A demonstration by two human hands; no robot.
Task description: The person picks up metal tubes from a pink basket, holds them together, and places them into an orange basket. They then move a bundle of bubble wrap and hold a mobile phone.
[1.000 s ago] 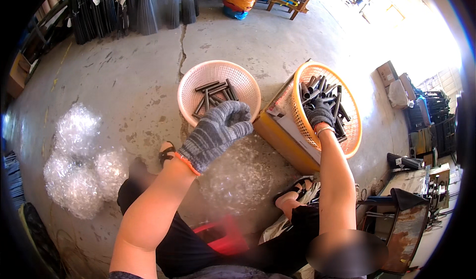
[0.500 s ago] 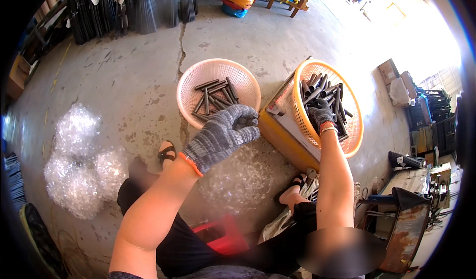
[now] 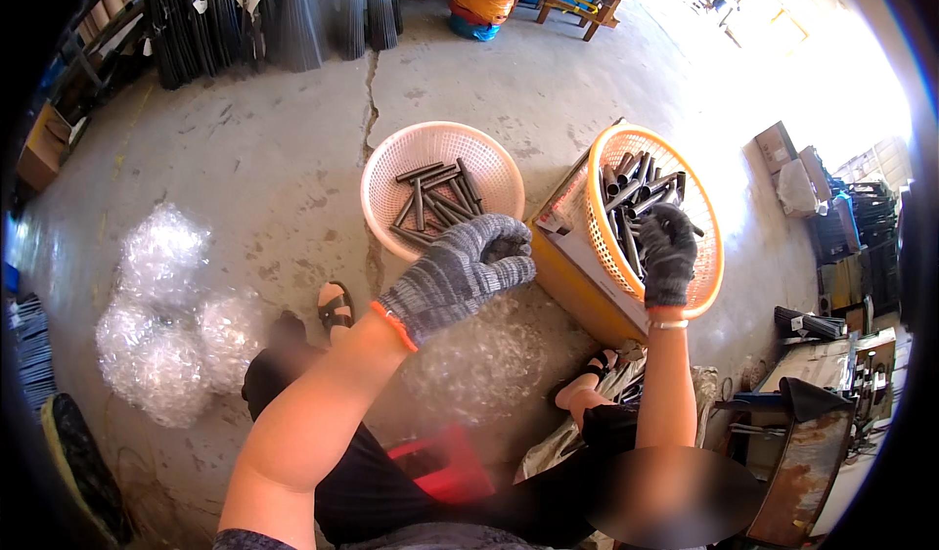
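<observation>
My left hand, in a grey striped knit glove with an orange cuff, hovers at the near rim of a pink mesh basket. Its fingers curl toward the thumb around a dark gap; anything inside cannot be made out. Several short dark tubes lie in that basket. My right hand, gloved alike, is over the near part of an orange-rimmed basket. The fingers are bent inward, and what they grip is hidden. More dark tubes are heaped in this basket.
The orange-rimmed basket rests tilted on a cardboard box. Clear plastic bundles lie on the floor to the left. A red plastic stool is between my legs. Bundled dark rods stand at the back; a rusty metal piece is at right.
My right hand has drawn back and up from among the tubes toward the near rim. The left hand keeps its curled pose near the pink basket. The whole view has shifted slightly.
</observation>
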